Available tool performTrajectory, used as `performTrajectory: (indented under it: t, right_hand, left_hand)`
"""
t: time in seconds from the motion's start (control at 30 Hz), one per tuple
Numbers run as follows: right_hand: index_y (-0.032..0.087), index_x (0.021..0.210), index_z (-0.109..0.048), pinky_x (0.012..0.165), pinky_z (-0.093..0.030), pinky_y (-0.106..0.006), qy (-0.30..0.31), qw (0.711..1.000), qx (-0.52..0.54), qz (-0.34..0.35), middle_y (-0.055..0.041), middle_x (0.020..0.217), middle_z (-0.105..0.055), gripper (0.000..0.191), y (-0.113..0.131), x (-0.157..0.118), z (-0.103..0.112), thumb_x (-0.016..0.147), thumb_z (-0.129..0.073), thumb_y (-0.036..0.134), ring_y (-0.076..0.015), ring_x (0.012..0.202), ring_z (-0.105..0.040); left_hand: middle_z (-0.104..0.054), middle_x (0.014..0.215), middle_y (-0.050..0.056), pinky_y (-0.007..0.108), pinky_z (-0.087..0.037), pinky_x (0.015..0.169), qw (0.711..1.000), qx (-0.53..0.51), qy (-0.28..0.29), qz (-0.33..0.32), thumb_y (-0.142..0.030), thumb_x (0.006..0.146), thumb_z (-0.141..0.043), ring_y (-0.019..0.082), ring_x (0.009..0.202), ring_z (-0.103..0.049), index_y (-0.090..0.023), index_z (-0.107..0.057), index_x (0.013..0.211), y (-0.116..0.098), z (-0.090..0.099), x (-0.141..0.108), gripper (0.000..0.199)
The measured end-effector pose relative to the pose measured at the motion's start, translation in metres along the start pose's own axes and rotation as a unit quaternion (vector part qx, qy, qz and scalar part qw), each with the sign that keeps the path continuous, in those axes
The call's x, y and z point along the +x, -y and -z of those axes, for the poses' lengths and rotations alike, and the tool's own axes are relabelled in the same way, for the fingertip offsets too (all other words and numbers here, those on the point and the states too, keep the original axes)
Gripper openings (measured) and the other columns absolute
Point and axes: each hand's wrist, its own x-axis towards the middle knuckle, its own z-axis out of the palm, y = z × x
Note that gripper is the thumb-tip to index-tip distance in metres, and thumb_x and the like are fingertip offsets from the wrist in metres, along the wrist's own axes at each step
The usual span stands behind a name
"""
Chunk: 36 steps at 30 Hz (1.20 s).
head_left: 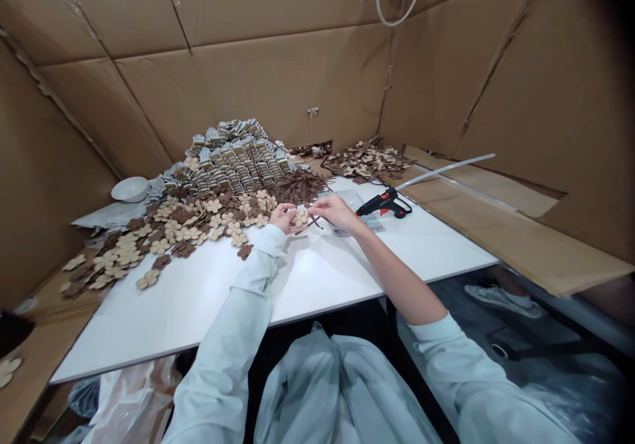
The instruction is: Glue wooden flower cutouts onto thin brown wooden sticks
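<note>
Above the white tabletop, my left hand pinches a cream flower-shaped piece. Close against its right side, my right hand has its fingertips closed on a thin brown strip. Whether strip and flower touch is too small to tell. Just right of that hand lies a black glue gun with orange parts and a long translucent glue stick out of its back. Behind my hands is a heap of brown strips.
Cream and brown flower pieces spread over the left of the table. Small wrapped packets are stacked at the back beside a white bowl. Another pile sits back right. Cardboard walls enclose the table; someone's shoe shows lower right.
</note>
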Motion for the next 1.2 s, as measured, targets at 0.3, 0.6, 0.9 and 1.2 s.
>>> performTrajectory:
  t: [0.3, 0.6, 0.9, 1.2]
  right_hand:
    - [0.008, 0.066, -0.065, 0.042, -0.024, -0.021, 0.03, 0.997, 0.073, 0.022, 0.0014, 0.046, -0.048, 0.036, 0.015, -0.007, 0.003, 0.062, -0.057, 0.043, -0.0059, 0.042, -0.034]
    - [0.008, 0.066, -0.065, 0.041, -0.02, -0.021, 0.078, 0.992, 0.098, 0.01, 0.0042, 0.042, -0.039, 0.036, 0.011, -0.007, -0.008, 0.06, -0.06, 0.043, -0.0044, 0.04, -0.029]
    - [0.007, 0.065, -0.066, 0.041, -0.022, -0.022, 0.058, 0.995, 0.083, -0.005, 0.0034, 0.039, -0.04, 0.04, 0.009, -0.006, -0.008, 0.058, -0.06, 0.046, -0.0059, 0.041, -0.031]
    - [0.008, 0.06, -0.063, 0.039, -0.02, -0.021, 0.071, 0.995, 0.063, -0.005, 0.0035, 0.038, -0.041, 0.042, 0.007, -0.005, -0.009, 0.06, -0.057, 0.049, -0.0044, 0.037, -0.028]
  left_hand:
    - [-0.059, 0.062, 0.004, 0.035, -0.05, 0.063, 0.998, -0.054, 0.011, -0.017, -0.016, 0.068, -0.058, 0.014, 0.057, -0.058, -0.01, -0.056, 0.073, -0.009, -0.001, -0.004, 0.008]
    - [-0.061, 0.068, 0.004, 0.026, -0.047, 0.062, 0.987, -0.151, 0.005, -0.058, -0.04, 0.071, -0.051, 0.013, 0.062, -0.059, -0.015, -0.054, 0.075, -0.004, -0.009, -0.011, 0.025]
    - [-0.062, 0.068, 0.003, 0.027, -0.047, 0.056, 0.982, -0.115, 0.006, -0.149, -0.042, 0.056, -0.063, 0.013, 0.06, -0.058, -0.016, -0.053, 0.074, 0.007, -0.011, -0.009, 0.034]
    - [-0.062, 0.064, 0.002, 0.028, -0.048, 0.059, 0.974, -0.061, -0.006, -0.218, -0.033, 0.043, -0.074, 0.014, 0.059, -0.06, -0.015, -0.05, 0.074, 0.02, -0.01, 0.0, 0.043]
